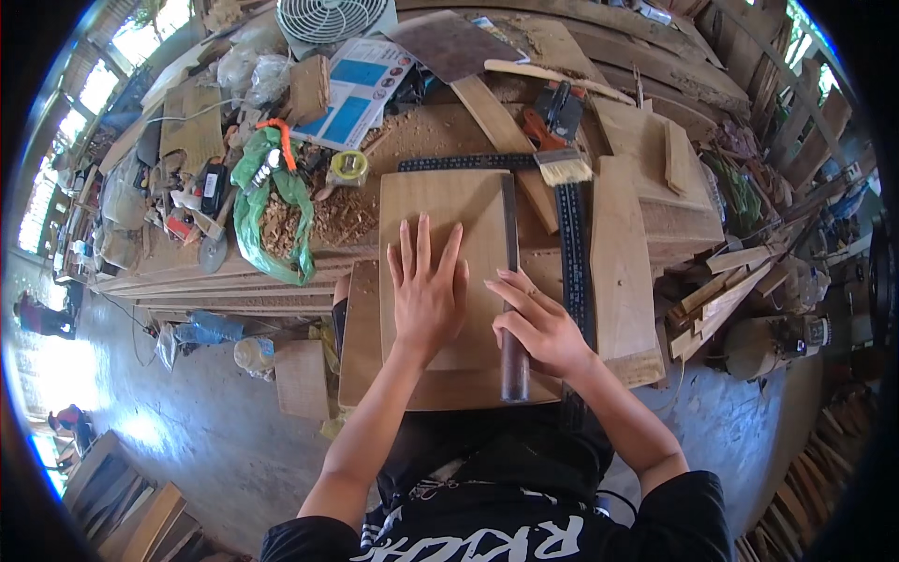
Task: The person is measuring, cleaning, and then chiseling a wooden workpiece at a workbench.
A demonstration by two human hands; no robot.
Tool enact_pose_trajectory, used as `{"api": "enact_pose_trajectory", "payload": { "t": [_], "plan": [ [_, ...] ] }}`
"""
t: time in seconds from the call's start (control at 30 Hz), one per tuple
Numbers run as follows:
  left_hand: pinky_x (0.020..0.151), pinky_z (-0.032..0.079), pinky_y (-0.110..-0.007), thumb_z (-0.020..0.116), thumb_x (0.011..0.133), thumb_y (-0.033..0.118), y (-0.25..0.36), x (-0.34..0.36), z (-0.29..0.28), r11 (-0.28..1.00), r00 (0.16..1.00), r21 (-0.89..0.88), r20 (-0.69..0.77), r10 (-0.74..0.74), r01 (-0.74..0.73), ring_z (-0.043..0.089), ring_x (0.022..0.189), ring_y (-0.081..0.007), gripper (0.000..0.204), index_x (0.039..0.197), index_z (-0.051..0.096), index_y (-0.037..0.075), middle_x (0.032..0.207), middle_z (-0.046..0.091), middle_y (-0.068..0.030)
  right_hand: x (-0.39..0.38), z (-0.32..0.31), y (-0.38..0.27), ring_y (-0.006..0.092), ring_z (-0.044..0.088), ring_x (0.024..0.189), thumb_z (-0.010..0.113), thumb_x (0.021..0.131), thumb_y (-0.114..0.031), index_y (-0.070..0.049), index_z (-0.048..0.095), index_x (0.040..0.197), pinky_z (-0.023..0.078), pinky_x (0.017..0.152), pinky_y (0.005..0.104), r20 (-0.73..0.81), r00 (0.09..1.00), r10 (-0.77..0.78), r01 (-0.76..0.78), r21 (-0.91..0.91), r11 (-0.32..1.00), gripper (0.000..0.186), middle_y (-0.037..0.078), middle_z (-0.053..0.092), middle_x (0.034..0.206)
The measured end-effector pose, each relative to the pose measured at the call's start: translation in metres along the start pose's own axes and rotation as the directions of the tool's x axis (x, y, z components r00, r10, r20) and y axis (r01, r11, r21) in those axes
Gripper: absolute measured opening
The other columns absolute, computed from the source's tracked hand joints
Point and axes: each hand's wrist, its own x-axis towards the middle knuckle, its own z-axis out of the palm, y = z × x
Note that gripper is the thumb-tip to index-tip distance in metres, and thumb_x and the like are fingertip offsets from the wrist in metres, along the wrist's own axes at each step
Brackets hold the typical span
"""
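Note:
A light wooden board (pixel 440 201) lies on a larger brown board (pixel 361 347) at the bench's front edge. My left hand (pixel 426 295) rests flat on the light board with its fingers spread. My right hand (pixel 538 328) grips a try square (pixel 511 234). The square's grey blade runs up along the board's right edge, and its dark handle (pixel 514 377) sticks out below my hand. A black steel framing square (pixel 572 253) lies just right of the board, with its short arm across the board's top.
A paintbrush (pixel 563 165) and a yellow tape measure (pixel 348 167) lie behind the board. A green bag (pixel 273 217) with wood chips lies to the left. Planks (pixel 623 272) and offcuts (pixel 730 281) are stacked on the right. A fan (pixel 328 17) stands at the back. A plastic bottle (pixel 253 354) is on the floor.

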Motion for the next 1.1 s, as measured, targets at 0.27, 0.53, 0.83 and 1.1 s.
{"api": "enact_pose_trajectory", "payload": {
  "t": [0.27,0.53,0.83,1.1],
  "plan": [
    [0.126,0.015,-0.064,0.048,0.107,0.03,-0.001,-0.001,0.003,1.0,1.0,-0.008,0.001,0.001,-0.001,0.02,0.156,-0.0506,0.053,0.158,0.047,0.016,0.17,0.026,-0.0239,-0.034,-0.011,-0.034,0.0425,0.061,0.131,0.078,0.082,-0.01,-0.006,0.062,0.09,0.053,0.112,0.0547,0.033,0.998,0.044,-0.046,0.038,0.998,0.018,0.021,0.063,0.138],
    [0.126,0.014,-0.065,0.052,0.105,0.027,0.003,0.011,0.008,0.999,0.998,-0.024,-0.056,-0.03,0.029,0.02,0.156,-0.0502,0.055,0.158,0.047,0.018,0.169,0.027,-0.024,-0.003,-0.006,-0.007,0.0447,0.06,0.131,0.08,0.084,-0.008,-0.006,0.061,0.092,0.054,0.108,0.0502,-0.01,1.0,0.024,-0.024,-0.001,1.0,0.021,0.021,0.062,0.137],
    [0.125,0.016,-0.066,0.053,0.104,0.026,-0.001,0.018,0.019,1.0,0.996,0.004,-0.082,-0.027,0.028,0.019,0.157,-0.0502,0.058,0.161,0.042,0.021,0.17,0.024,-0.0226,-0.06,-0.029,-0.049,0.0446,0.063,0.128,0.08,0.083,-0.005,-0.004,0.061,0.093,0.054,0.109,0.0544,0.097,0.984,0.15,-0.167,0.193,0.967,0.021,0.023,0.066,0.133],
    [0.125,0.017,-0.066,0.052,0.105,0.026,0.0,0.018,0.016,1.0,0.995,0.012,-0.099,-0.006,0.007,0.02,0.156,-0.0503,0.056,0.16,0.044,0.02,0.17,0.025,-0.0229,-0.046,-0.027,-0.037,0.0359,0.074,0.106,0.074,0.086,0.006,-0.006,0.057,0.094,0.054,0.107,0.0556,-0.056,0.983,0.177,-0.139,0.408,0.903,0.022,0.019,0.073,0.11]
  ]
}}
